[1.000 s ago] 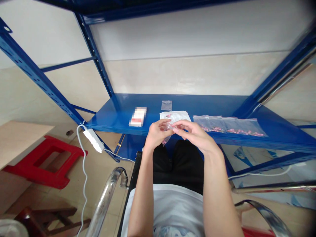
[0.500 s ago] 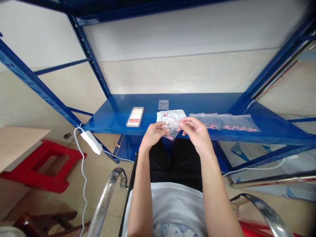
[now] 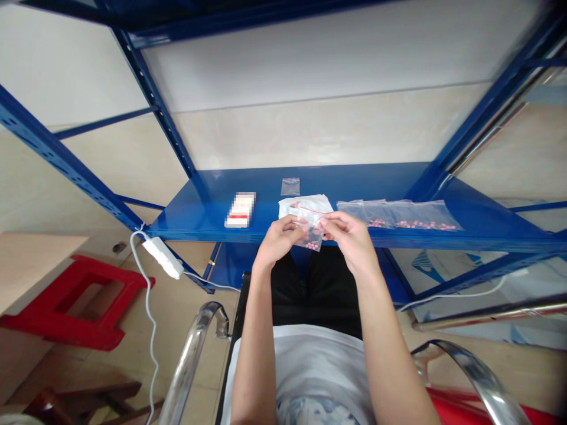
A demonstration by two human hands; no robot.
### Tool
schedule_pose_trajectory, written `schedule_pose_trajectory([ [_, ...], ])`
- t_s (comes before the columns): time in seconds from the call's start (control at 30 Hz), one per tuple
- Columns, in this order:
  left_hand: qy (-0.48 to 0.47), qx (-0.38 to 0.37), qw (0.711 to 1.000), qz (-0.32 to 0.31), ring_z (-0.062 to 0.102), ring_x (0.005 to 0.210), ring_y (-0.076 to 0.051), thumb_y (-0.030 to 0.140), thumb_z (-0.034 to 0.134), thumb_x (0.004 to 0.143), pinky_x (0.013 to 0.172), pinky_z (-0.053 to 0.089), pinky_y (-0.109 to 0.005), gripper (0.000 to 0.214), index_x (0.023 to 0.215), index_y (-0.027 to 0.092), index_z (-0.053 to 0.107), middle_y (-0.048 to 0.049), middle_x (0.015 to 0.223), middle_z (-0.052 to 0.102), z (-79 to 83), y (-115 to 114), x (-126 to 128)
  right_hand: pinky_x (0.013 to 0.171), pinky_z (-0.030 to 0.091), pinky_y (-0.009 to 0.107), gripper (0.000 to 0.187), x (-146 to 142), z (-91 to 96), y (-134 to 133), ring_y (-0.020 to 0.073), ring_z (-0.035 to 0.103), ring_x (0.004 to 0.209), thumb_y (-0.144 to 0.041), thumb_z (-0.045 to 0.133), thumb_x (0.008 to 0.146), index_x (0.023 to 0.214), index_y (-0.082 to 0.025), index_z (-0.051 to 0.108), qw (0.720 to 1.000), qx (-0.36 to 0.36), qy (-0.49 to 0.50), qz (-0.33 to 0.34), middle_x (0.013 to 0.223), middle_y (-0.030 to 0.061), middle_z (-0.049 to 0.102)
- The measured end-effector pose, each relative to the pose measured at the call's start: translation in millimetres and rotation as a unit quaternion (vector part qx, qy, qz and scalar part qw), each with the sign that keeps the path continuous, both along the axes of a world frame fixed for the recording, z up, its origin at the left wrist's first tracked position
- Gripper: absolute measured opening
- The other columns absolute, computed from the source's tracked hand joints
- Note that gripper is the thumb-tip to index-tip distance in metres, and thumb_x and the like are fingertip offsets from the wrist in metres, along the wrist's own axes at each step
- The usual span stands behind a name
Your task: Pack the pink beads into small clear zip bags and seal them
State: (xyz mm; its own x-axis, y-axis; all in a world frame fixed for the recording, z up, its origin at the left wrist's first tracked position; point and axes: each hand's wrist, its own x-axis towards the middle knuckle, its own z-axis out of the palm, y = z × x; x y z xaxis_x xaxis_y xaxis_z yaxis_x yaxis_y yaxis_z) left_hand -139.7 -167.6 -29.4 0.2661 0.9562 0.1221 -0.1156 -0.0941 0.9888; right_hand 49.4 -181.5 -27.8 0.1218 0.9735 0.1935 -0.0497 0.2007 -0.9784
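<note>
Between my two hands, at the front edge of the blue shelf, is a small clear zip bag [image 3: 313, 243] with pink beads gathered in its bottom corner. My left hand [image 3: 283, 235] pinches the bag's left side. My right hand [image 3: 348, 231] has its thumb and fingers closed on the upper right of the bag, by the pink-red zip line. Just behind them lies a white sheet or pouch [image 3: 287, 206] with a few small pink and dark beads on it. Past my right hand, several clear zip bags [image 3: 425, 215] holding pink beads lie overlapped in a row.
An empty-looking small zip bag [image 3: 290, 186] lies farther back on the blue shelf [image 3: 212, 183]. A blurred-out rectangular object [image 3: 240, 209] rests to the left. A white power strip [image 3: 163, 257] hangs at the shelf's left leg, near a red stool [image 3: 80, 301]. Metal chair arms flank me.
Both hands have turned the bag more upright, and its zip line now runs level across the top. My right hand has shifted slightly left. The view has moved a little.
</note>
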Motion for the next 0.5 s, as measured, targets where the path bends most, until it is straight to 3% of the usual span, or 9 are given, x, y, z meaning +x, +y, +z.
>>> schedule_pose_trajectory([
  [0.1, 0.017, 0.07, 0.995, 0.07, 0.074, 0.085, -0.018, 0.051, 0.081, 0.089, 0.077, 0.058, -0.025, 0.035, 0.097, 0.017, 0.079, -0.005, 0.09, 0.078, 2.7, 1.8, 2.3, 0.065, 0.056, 0.032, 0.041, 1.5, 4.3, -3.7, 0.0261, 0.079, 0.078, -0.058, 0.091, 0.076, 0.089, -0.022, 0.075, 1.0, -0.003, -0.017, 0.025, 0.079, 0.0058, 0.08],
  [0.23, 0.024, 0.102, 0.986, 0.13, 0.068, 0.073, -0.016, 0.048, 0.079, 0.09, 0.068, 0.052, -0.025, 0.031, 0.087, 0.017, 0.081, -0.0033, 0.075, 0.074, 8.7, 0.1, 4.1, 0.065, 0.057, 0.032, 0.041, 1.8, 10.2, -8.7, 0.0263, 0.079, 0.081, -0.06, 0.089, 0.08, 0.09, -0.023, 0.075, 0.998, 0.021, -0.033, 0.054, 0.083, 0.0069, 0.081],
  [0.5, 0.015, 0.108, 0.986, 0.128, 0.067, 0.07, -0.017, 0.046, 0.078, 0.089, 0.07, 0.051, -0.027, 0.028, 0.083, 0.018, 0.081, -0.0017, 0.069, 0.072, 15.3, -3.2, 6.2, 0.064, 0.057, 0.034, 0.041, 2.3, 9.7, -9.3, 0.0249, 0.076, 0.077, -0.065, 0.077, 0.091, 0.087, -0.023, 0.076, 0.993, 0.078, -0.078, 0.029, 0.082, 0.007, 0.08],
])
